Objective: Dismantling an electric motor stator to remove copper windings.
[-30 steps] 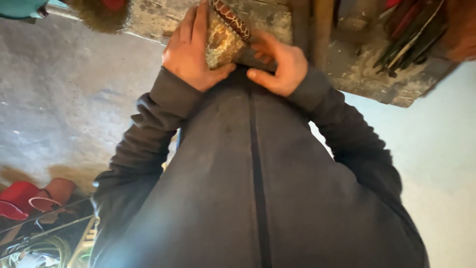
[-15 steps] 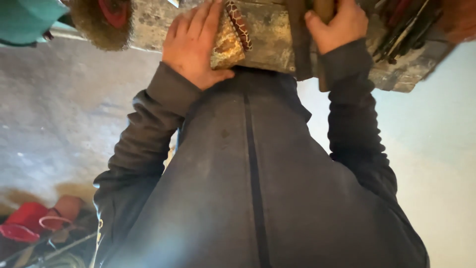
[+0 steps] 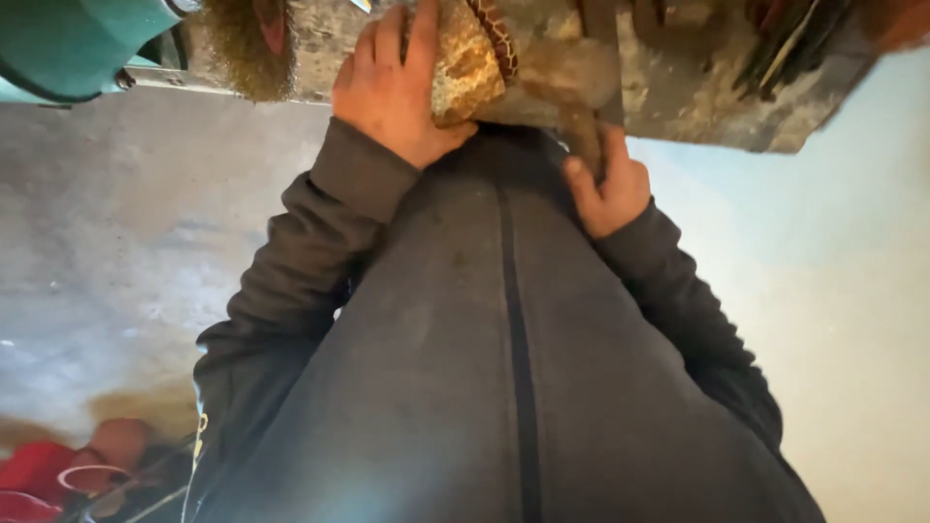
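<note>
I look down over a dark zipped jacket [image 3: 504, 368] to a worn bench [image 3: 697, 87] along the top of the view. My left hand [image 3: 397, 92] lies flat, fingers spread and nearly straight, pressed against a rough, rust-and-tan block [image 3: 463, 63] at the bench edge. The block sits just right of that palm, touching it, with the thumb tucked under its lower edge. A strip patterned in dark and light [image 3: 492, 39] runs along the block's right side.

My right hand [image 3: 605, 184] is lower, just below the bench edge and close to my chest. Its fingers are curled around a brownish handle [image 3: 581, 126] that rises out of the fist to the bench; what the handle belongs to I cannot tell. Handle and block are near each other but apart, the block up and to the left of the right hand.

A teal machine part [image 3: 77, 39] and a bristly brush [image 3: 242, 48] sit at the upper left. Thin dark tools [image 3: 790, 44] lie at the upper right. Red things [image 3: 39, 479], blurred, lie on the floor at lower left.
</note>
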